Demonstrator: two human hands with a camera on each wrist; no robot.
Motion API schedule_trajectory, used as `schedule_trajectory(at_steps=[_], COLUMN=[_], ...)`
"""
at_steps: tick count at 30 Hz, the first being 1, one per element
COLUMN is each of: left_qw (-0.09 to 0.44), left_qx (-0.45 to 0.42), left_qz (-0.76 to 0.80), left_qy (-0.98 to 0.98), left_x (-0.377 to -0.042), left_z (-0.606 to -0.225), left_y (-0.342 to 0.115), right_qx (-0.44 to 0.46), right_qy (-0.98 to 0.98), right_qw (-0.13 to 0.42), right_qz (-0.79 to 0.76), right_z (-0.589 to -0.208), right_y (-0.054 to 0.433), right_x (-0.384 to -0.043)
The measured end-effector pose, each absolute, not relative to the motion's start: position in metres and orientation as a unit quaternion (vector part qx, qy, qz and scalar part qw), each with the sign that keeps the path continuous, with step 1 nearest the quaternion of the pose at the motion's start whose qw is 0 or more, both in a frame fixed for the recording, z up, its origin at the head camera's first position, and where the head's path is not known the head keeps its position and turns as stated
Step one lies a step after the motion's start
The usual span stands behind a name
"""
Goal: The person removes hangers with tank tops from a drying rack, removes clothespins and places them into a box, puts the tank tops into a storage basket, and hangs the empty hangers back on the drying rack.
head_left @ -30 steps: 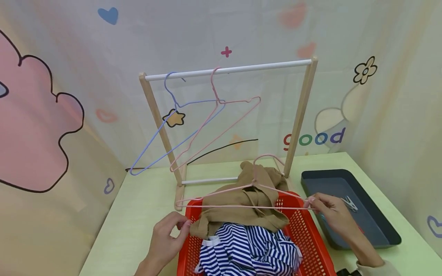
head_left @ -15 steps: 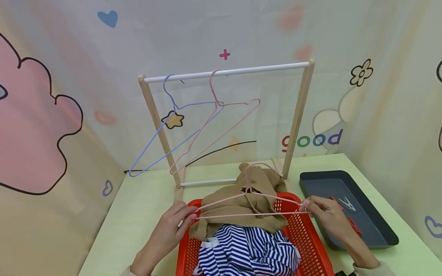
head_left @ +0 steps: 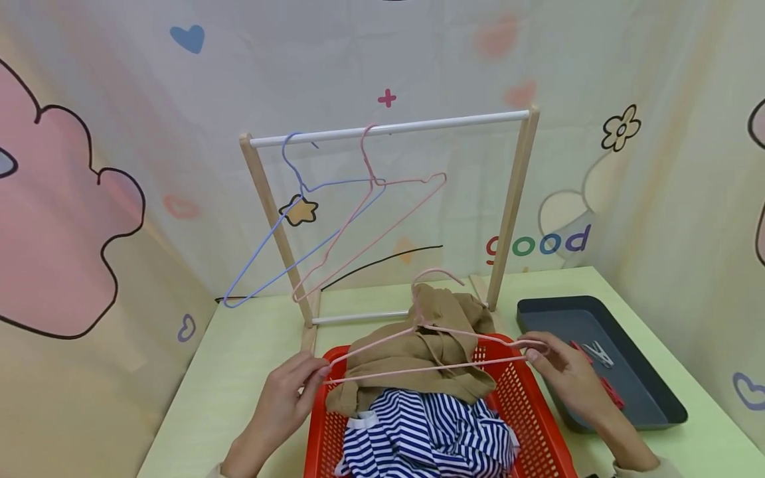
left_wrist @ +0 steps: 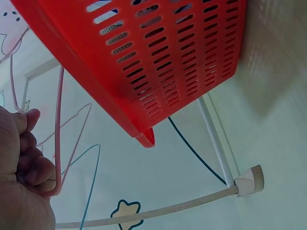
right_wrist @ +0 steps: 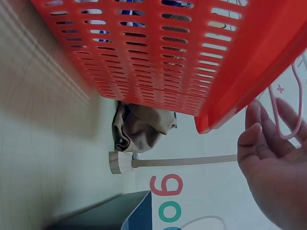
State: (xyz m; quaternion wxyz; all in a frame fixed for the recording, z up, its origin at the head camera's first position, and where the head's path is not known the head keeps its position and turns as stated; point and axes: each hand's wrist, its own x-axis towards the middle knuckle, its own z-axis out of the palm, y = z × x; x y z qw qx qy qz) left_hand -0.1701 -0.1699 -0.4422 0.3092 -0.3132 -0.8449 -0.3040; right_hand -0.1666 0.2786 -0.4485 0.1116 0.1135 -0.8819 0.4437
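Note:
A pink wire hanger (head_left: 382, 376) is held over the red basket (head_left: 540, 425). My left hand (head_left: 285, 397) pinches its left end. At the other end my right hand (head_left: 564, 372) has thumb and fingers about the corner, whose tip shows above the fingers. Its hook leans to the right. Below it a crumpled brown garment (head_left: 388, 345) drapes over the basket's back part. A navy-and-white striped garment (head_left: 430, 431) lies bunched in front of it. In the left wrist view the fingers (left_wrist: 36, 165) curl next to the hanger's rounded corner; the right wrist view shows the other corner between the fingers.
Behind the basket stands a wooden rack (head_left: 515, 206) with a white top bar (head_left: 448, 123). A blue hanger (head_left: 257, 252) and another pink hanger (head_left: 412, 206) hang on it. On the right a dark tray (head_left: 651, 392) contains clothespins (head_left: 597, 353).
My left hand has gone from beside the brown garment to the hanger's left end and pinches it. The hanger has shifted left and its hook tilts. My right hand has moved slightly.

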Motion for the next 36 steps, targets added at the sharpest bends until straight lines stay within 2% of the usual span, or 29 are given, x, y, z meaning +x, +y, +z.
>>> schedule_trajectory(at_steps=[7,10,15,18,27,36], left_qw=[0.331,0.337,0.337,0.345,0.375,0.351], left_qx=[-0.309,-0.3,-0.282,-0.268,-0.217,-0.191], left_qz=[-0.314,-0.313,-0.319,-0.326,-0.313,-0.314], left_qy=[-0.835,-0.836,-0.84,-0.838,-0.845,-0.861], left_x=[-0.17,-0.171,-0.171,-0.171,-0.168,-0.171], left_z=[-0.436,-0.434,-0.429,-0.422,-0.397,-0.363], left_y=[-0.175,-0.176,-0.172,-0.168,-0.155,-0.122], right_qx=[0.052,0.028,0.015,0.004,0.001,0.016], right_qy=[-0.91,-0.938,-0.956,-0.957,-0.959,-0.96], right_qw=[0.172,0.129,-0.008,-0.048,-0.05,-0.042], right_qz=[0.374,0.322,0.294,0.286,0.28,0.278], right_z=[-0.451,-0.452,-0.458,-0.46,-0.461,-0.462], right_y=[0.278,0.274,0.269,0.268,0.265,0.265], right_x=[-0.161,-0.159,-0.158,-0.157,-0.154,-0.155])
